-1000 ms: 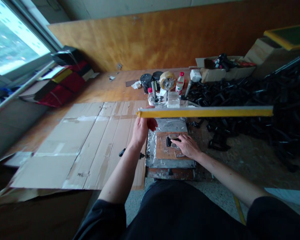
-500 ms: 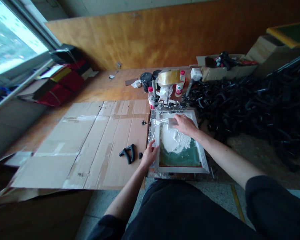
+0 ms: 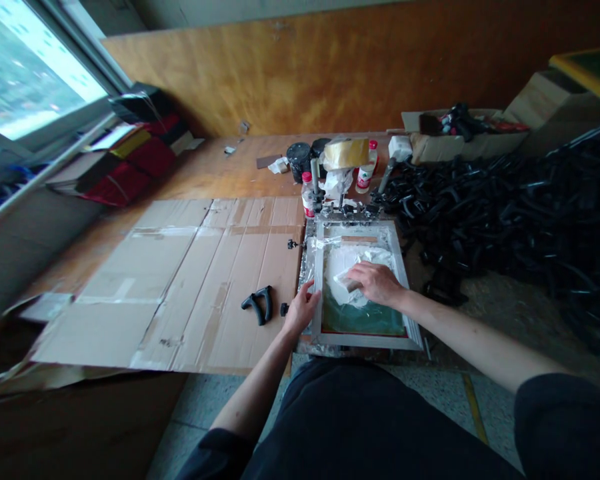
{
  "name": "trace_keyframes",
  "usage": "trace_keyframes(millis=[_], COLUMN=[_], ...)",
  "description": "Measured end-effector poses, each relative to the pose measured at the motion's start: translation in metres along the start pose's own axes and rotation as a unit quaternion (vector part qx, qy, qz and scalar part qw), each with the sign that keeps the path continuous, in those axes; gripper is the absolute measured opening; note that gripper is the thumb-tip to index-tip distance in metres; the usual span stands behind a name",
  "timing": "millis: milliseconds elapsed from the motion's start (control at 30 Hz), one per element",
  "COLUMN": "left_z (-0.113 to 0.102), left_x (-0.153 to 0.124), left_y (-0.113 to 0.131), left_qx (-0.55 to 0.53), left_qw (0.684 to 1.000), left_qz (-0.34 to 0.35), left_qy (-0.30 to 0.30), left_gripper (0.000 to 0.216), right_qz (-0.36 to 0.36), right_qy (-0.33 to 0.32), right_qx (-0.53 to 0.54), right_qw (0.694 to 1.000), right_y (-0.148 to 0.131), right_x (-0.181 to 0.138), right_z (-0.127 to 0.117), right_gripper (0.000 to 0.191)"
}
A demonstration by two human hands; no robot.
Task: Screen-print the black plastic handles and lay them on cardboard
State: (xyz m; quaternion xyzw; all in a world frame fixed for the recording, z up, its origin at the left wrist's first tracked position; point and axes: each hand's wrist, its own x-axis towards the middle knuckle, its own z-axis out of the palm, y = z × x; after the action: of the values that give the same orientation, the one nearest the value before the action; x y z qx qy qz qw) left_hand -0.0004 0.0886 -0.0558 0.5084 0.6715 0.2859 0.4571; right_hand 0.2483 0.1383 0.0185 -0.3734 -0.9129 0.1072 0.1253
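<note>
A screen-printing frame (image 3: 414,327) with a metal rim and green mesh lies flat in a clamp stand in front of me. Thick white paste (image 3: 337,257) is spread over the mesh's upper and middle part. My right hand (image 3: 380,285) is closed on a flat scraper (image 3: 349,281), its edge down in the paste near the middle of the mesh. At the frame's left rim is my left hand (image 3: 301,311), touching the edge with thumb and fingers apart. A black, forked handle-like part (image 3: 259,305) lies on cardboard to its left.
Flattened cardboard (image 3: 180,280) covers the bench on the left. Behind the frame stand bottles with red caps (image 3: 308,193), a dark tub (image 3: 299,160) and a roll of yellowish tape (image 3: 347,153). A large heap of black parts (image 3: 490,207) fills the right side, before an open carton (image 3: 437,148).
My right hand has drawn the scraper from the upper part of the mesh toward me, to the middle of the paste. My left hand stays at the rim. The view has shifted slightly.
</note>
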Motion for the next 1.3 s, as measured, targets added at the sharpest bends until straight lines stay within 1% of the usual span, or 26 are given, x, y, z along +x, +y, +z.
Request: trace_keyframes(millis=[100,167,233,300,367,400,433,500,567,600,667,733,800,867,900,933,967,1000,1033,1067,1100,1167,1200,1233,1267,1300], left_z=[0.000,-0.001,-0.004,-0.010,-0.019,-0.025,-0.030,-0.040,-0.048,-0.051,-0.056,-0.058,-0.053,-0.038,-0.026,-0.012,0.002,0.016,0.027,0.035,0.038,0.027,0.012,-0.006,-0.027,-0.049], left_x=[-0.002,-0.003,-0.005,-0.007,-0.013,-0.016,-0.019,-0.024,-0.023,-0.021,-0.012,-0.002,0.004,0.001,-0.004,-0.012,-0.021,-0.030,-0.038,-0.045,-0.050,-0.051,-0.048,-0.043,-0.038,-0.033], left_y=[0.004,0.007,0.012,0.021,0.035,0.044,0.055,0.080,0.110,0.126,0.155,0.176,0.182,0.170,0.159,0.145,0.130,0.115,0.101,0.087,0.075,0.051,0.037,0.021,0.003,-0.016], left_qx=[-0.020,-0.028,-0.034,-0.050,-0.086,-0.111,-0.139,-0.200,-0.260,-0.285,-0.317,-0.330,-0.347,-0.368,-0.371,-0.367,-0.358,-0.353,-0.362,-0.378,-0.396,-0.400,-0.379,-0.339,-0.295,-0.235], left_qw=[1.000,1.000,0.999,0.998,0.996,0.993,0.989,0.979,0.964,0.955,0.937,0.925,0.917,0.916,0.922,0.929,0.929,0.919,0.904,0.892,0.885,0.892,0.905,0.922,0.938,0.948], left_qz=[-0.008,-0.013,-0.015,-0.010,0.002,0.008,0.013,0.023,0.051,0.078,0.144,0.188,0.194,0.153,0.104,0.035,-0.042,-0.112,-0.159,-0.187,-0.197,-0.190,-0.185,-0.186,-0.178,-0.196], left_qy=[0.004,0.005,-0.002,-0.022,-0.040,-0.042,-0.041,-0.032,-0.018,-0.006,0.010,0.011,0.020,0.038,0.018,-0.024,-0.079,-0.134,-0.161,-0.165,-0.148,-0.090,-0.054,-0.018,0.029,0.087], left_gripper=[0.054,0.054,0.057,0.062,0.068,0.068,0.067,0.060,0.057,0.056,0.052,0.051,0.051,0.052,0.054,0.056,0.058,0.059,0.058,0.055,0.052,0.047,0.046,0.047,0.048,0.048], right_qz=[-0.029,-0.027,0.012,0.076,0.137,0.162,0.187,0.242,0.305,0.328,0.345,0.319,0.260,0.211,0.209,0.225,0.247,0.261,0.254,0.222,0.172,0.081,0.072,0.094,0.145,0.202], right_qy=[0.003,-0.005,0.006,0.041,0.080,0.100,0.121,0.182,0.246,0.261,0.253,0.199,0.131,0.068,0.047,0.038,0.038,0.046,0.056,0.065,0.069,0.071,0.076,0.083,0.096,0.088], right_qx=[0.020,0.043,0.056,0.057,0.047,0.041,0.038,0.040,0.048,0.053,0.063,0.078,0.067,0.024,0.000,-0.017,-0.024,-0.022,-0.009,0.015,0.048,0.113,0.127,0.120,0.094,0.052], right_qw=[0.999,0.999,0.998,0.995,0.986,0.981,0.974,0.952,0.919,0.907,0.902,0.923,0.954,0.975,0.977,0.973,0.968,0.964,0.966,0.973,0.982,0.988,0.986,0.985,0.980,0.974], right_y=[-0.009,-0.011,-0.007,0.001,0.017,0.028,0.041,0.073,0.103,0.114,0.122,0.110,0.083,0.051,0.036,0.020,0.005,-0.009,-0.022,-0.033,-0.041,-0.039,-0.028,-0.011,0.011,0.035], right_x=[-0.014,-0.017,-0.005,0.021,0.049,0.058,0.064,0.060,0.039,0.026,0.002,-0.016,-0.023,-0.023,-0.020,-0.017,-0.013,-0.009,-0.006,-0.004,-0.004,-0.013,-0.025,-0.040,-0.060,-0.083], right_z=[0.014,0.016,0.009,-0.006,-0.028,-0.041,-0.054,-0.077,-0.089,-0.087,-0.067,-0.031,0.009,0.038,0.047,0.052,0.054,0.053,0.051,0.048,0.045,0.039,0.036,0.033,0.031,0.029], right_gripper=[0.021,0.018,0.016,0.028,0.048,0.054,0.056,0.044,0.031,0.031,0.034,0.033,0.029,0.021,0.017,0.014,0.011,0.010,0.011,0.012,0.012,0.014,0.014,0.015,0.015,0.015])
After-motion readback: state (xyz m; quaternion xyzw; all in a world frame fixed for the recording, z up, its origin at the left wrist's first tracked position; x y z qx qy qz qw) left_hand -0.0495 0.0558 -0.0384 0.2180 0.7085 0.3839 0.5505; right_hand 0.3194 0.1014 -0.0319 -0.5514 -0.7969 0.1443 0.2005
